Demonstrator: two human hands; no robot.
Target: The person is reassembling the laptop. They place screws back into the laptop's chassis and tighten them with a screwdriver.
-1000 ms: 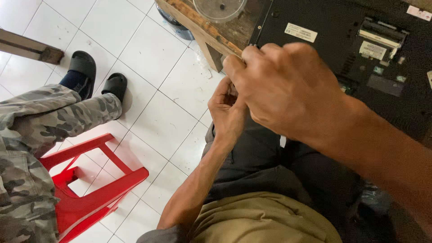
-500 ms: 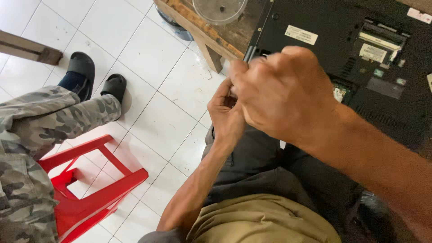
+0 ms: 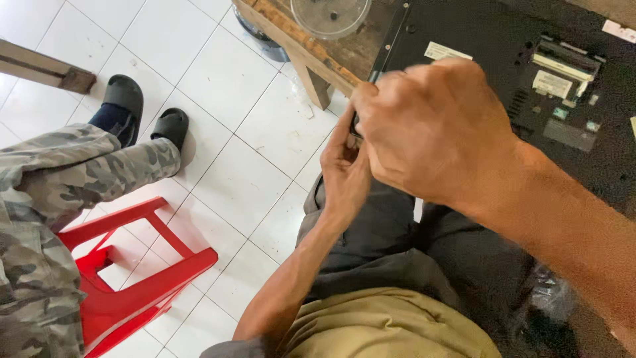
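— Where are the two hands, and why so close together?

— Both meet at the near corner of the black laptop (image 3: 503,86), which lies bottom-up on the wooden bench (image 3: 311,53). The right hand (image 3: 430,126) comes over from above with its back to the camera, knuckles bunched. The left hand (image 3: 344,172) rises from the lap, and its fingers (image 3: 341,142) point up against that same edge. Working from both sides likely lets one hand steady what the other works on.

— Are the fingers pinching something?

— The left ones look pressed together around a small dark thing (image 3: 356,126) at the laptop's edge, but the right hand covers most of it, so I cannot tell what it is. How the right hand's fingers stand I cannot tell either; they curl under the palm, out of sight.

— Why is the laptop upside down?

— My guess is that this keeps its underside in reach: a slot (image 3: 563,63) in the base stands open with small parts showing, and pale stickers (image 3: 445,51) face up. It overhangs the bench towards the lap, which brings the corner within easy reach.

— Anything else on the bench?

— A clear round lid (image 3: 331,14) sits near the far edge, well apart from the hands, perhaps a place for loose bits.

— And nearby?

— Another person sits at the left on a red plastic stool (image 3: 139,278), in camouflage trousers (image 3: 73,166) and black sandals (image 3: 126,99), feet on the white tiled floor (image 3: 218,79). None of that person's hands show.
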